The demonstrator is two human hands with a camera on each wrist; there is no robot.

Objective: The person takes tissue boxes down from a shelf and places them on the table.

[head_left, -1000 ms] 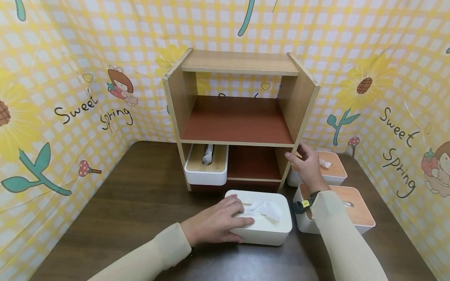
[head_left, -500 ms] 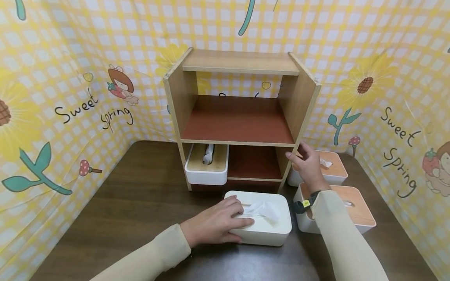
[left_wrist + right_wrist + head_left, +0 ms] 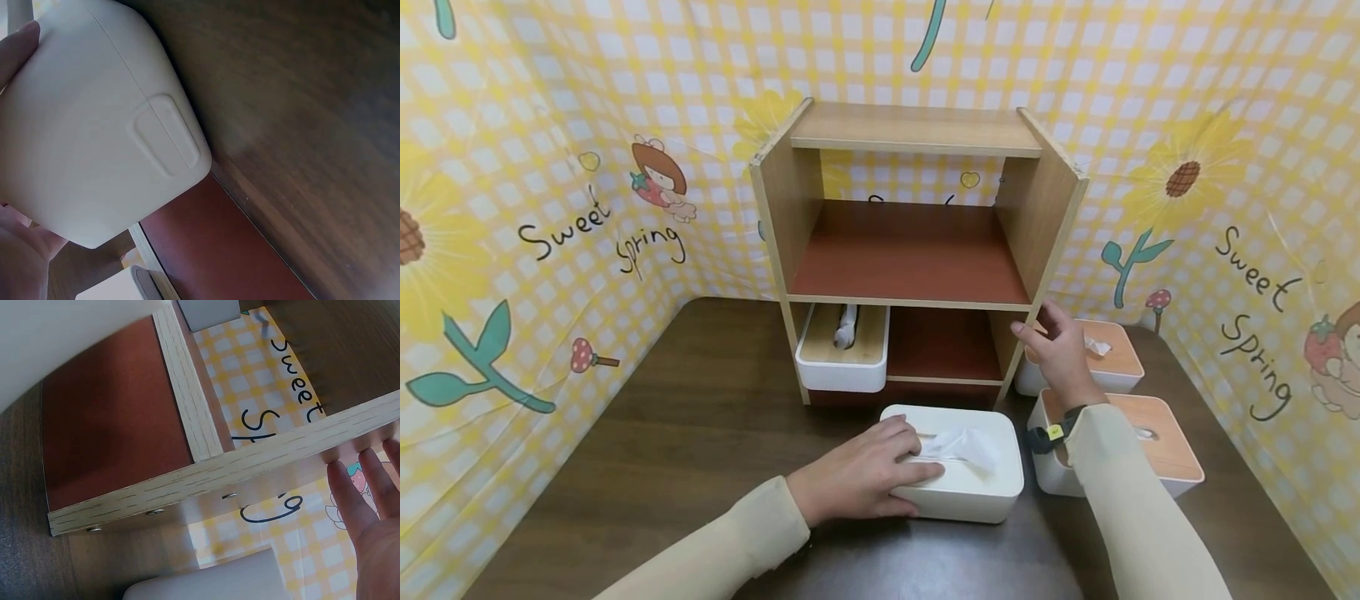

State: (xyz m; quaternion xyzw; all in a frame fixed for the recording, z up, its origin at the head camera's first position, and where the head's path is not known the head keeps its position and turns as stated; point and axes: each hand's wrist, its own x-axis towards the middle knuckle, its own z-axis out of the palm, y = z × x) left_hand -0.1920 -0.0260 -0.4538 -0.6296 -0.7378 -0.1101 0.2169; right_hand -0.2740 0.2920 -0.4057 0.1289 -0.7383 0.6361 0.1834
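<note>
In the head view, a cream tissue box [image 3: 958, 493] with a white tissue rising from its lid stands on the table before the cabinet. My left hand [image 3: 867, 477] holds its left end, fingers over the lid and thumb low on the front side. The box's end face [image 3: 94, 144] fills much of the left wrist view. My right hand [image 3: 1060, 357] touches the right side panel of the wooden cabinet [image 3: 1051, 212]; in the right wrist view its fingertips [image 3: 337, 472] meet the panel's outer face. Its thumb lies at the front edge.
A white tissue box with a wooden lid [image 3: 841, 371] sits at the left of the lower shelf [image 3: 943, 346]. Two wood-lidded boxes, a rear one [image 3: 1116, 346] and a front one [image 3: 1165, 442], stand right of the cabinet. Patterned cloth [image 3: 587, 100] surrounds the dark table [image 3: 655, 467].
</note>
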